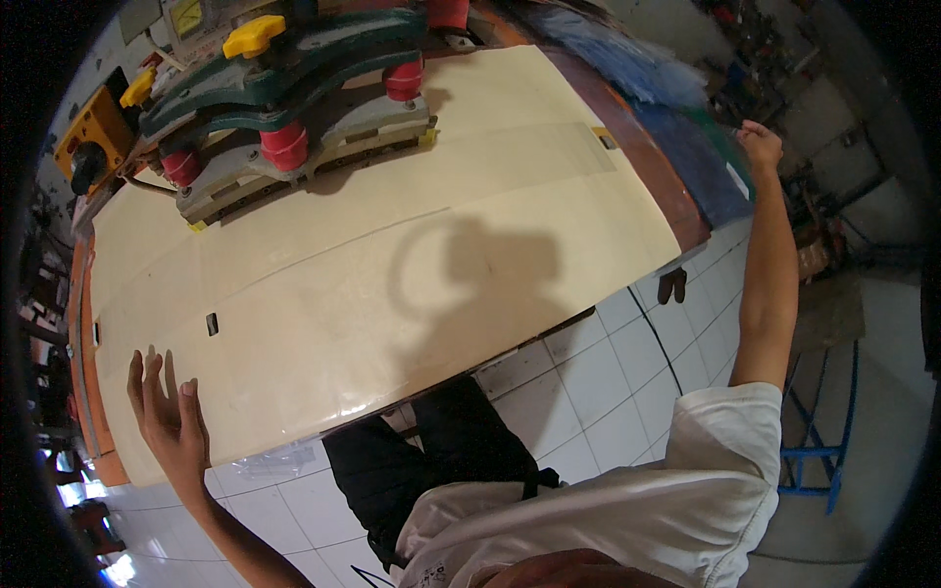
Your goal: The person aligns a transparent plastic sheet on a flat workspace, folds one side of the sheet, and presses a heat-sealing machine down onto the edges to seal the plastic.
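My left hand (174,416) is open over the near left corner of a cream-coloured work board (323,323), fingers apart, and holds nothing. Out at the far right, my right hand (760,147) is closed in a pinch at the edge of a pile of plastic. It seems to grip a clear bluish plastic sheet (637,73), which looks smeared by motion; the exact point of grip is too small to make out. Under that sheet lies darker blue plastic (686,162) on the board's brown right border. A shadow of my head and upper body falls across the board.
A dark green press head (284,83) with red bushings (284,147) and a yellow knob (253,36) overhangs the board's far left. An orange control box (93,137) sits beside it. A blue metal frame (818,451) stands on the right, and a black cable (657,338) crosses the tiled floor.
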Motion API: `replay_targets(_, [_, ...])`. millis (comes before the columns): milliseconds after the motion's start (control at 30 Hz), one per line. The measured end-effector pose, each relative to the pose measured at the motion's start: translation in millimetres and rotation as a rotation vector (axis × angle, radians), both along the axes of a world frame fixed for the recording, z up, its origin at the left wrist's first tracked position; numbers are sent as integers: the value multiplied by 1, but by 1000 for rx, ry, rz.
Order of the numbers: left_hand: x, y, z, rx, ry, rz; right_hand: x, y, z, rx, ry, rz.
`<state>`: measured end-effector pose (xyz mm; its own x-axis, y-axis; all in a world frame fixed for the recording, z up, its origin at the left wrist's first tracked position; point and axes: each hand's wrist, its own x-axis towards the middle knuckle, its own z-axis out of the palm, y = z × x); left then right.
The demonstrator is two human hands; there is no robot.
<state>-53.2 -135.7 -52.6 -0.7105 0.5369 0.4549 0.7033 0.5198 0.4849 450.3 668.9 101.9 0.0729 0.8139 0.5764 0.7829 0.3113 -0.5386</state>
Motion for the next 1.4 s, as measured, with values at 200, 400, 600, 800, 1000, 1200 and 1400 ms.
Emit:
replay_targets(200, [2,1,2,-24,17,27,-18,4,29,134,-138,-136])
replay_targets(400, [1,-1,1,-13,-14,31,-39,18,59,142,-159,-141])
replay_targets(600, [0,2,0,-9,-9,22,-43,30,78,264,-238,-71])
replay_targets(800, [1,2,1,-21,2,25,-53,32,83,160,-276,9])
replay_targets(1000, [2,1,2,-15,-11,29,-59,37,88,179,-290,-39])
replay_targets(1200, [0,3,-2,6,-14,18,-40,56,94,307,-525,-32])
replay_targets(1400, [3,0,2,-1,-11,31,-50,14,76,179,-646,-89])
